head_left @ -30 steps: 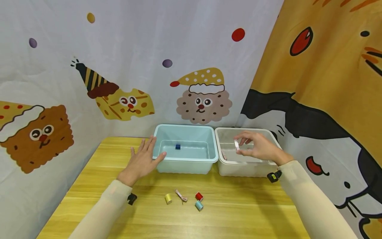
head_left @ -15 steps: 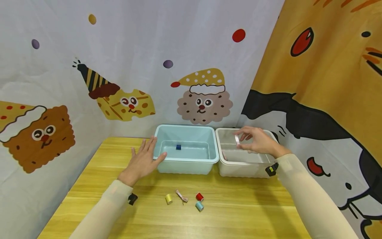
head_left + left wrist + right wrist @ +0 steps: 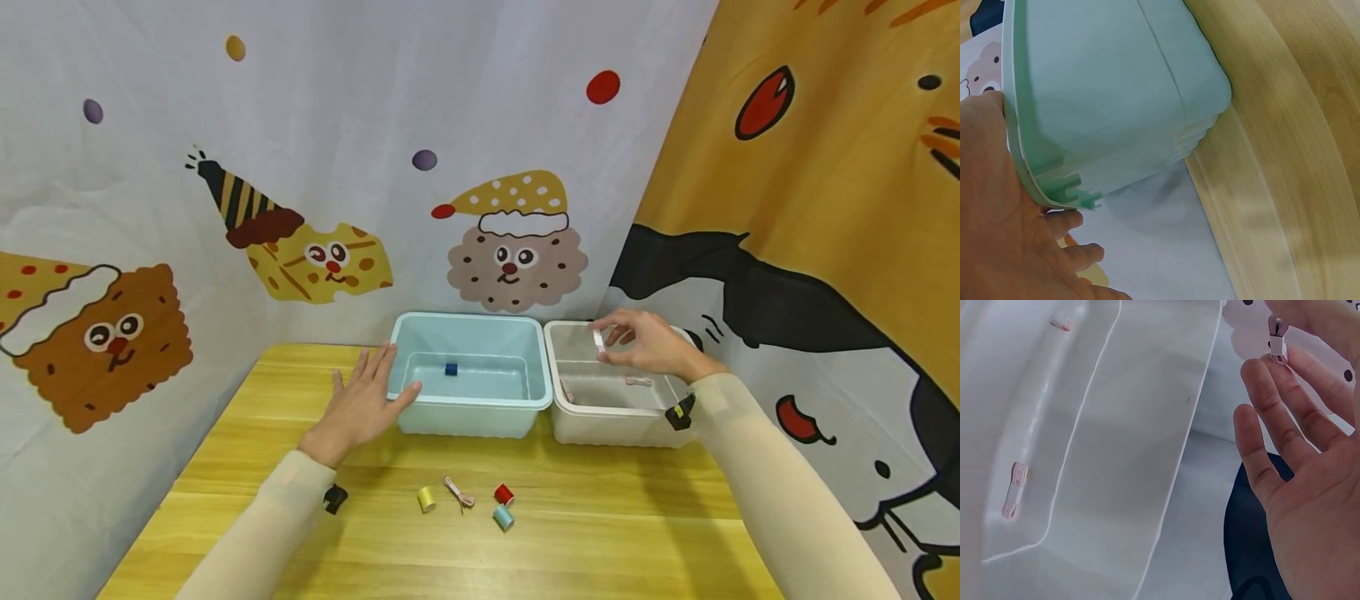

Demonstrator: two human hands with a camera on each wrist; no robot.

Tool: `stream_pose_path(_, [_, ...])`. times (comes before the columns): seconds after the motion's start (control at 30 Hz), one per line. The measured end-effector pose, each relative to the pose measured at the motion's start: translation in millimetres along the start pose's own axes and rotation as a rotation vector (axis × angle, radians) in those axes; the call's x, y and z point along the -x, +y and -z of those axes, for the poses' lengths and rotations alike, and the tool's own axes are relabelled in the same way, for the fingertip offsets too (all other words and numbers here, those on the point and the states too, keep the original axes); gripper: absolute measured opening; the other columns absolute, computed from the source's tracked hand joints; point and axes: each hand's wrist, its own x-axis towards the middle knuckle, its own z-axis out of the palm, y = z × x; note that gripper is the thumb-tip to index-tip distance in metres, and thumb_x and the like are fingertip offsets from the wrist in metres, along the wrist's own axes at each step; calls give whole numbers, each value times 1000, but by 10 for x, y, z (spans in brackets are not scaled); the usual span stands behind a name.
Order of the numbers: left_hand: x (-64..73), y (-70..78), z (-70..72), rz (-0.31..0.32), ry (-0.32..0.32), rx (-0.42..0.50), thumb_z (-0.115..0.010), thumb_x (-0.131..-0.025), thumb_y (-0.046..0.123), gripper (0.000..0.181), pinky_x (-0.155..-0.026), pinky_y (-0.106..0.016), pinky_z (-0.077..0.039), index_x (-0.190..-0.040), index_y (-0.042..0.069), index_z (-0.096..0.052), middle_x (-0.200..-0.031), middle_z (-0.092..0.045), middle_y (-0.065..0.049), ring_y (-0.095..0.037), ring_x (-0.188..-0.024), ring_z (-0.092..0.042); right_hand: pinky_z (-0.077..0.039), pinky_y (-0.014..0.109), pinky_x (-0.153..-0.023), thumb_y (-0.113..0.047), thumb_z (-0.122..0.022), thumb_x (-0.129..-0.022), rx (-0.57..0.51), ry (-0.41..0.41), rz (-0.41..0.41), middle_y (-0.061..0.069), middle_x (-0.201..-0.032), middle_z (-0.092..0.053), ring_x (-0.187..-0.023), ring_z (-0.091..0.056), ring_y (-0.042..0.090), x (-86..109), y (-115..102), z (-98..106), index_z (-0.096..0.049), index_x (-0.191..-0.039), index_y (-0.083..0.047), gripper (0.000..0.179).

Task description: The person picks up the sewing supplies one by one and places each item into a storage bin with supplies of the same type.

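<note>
One pale bundle, pinched endwise by right hand above white bin; left hand, fingers spread, touches blue bin, seemingly steadying it.

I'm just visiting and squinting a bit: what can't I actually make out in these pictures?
- Any print on the held pink bundle: right wrist view, too small to read.
- Back right corner of the white bin: head view, the right hand hides it.
- Inside of the blue bin: left wrist view, its own outer wall hides it.
- Part of the left hand: left wrist view, cut off by the picture's left edge.
</note>
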Motion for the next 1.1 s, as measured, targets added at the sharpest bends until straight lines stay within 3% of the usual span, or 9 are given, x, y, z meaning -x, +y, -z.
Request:
stream_pose_path(0.53, [-36, -17, -23, 1, -11, 3, -36, -115, 85, 107, -133, -96, -6, -189, 12, -13, -199, -7, -10, -52, -183, -9, -67, 60, -109, -23, -97, -99, -36, -25, -48, 12, -144, -81, -117, -84, 31, -189, 197, 32, -79, -150, -8, 56])
stream_pose_path(1.1, [-17, -2, -4, 7, -4, 5, -39, -117, 80, 103, -133, -95, -7, -189, 10, -15, -199, -9, -11, -52, -183, -10, -69, 59, -108, -23, -96, -100, -71, -55, -90, 17, -144, -80, -121, -83, 36, -243, 267, -6, -76, -153, -4, 60])
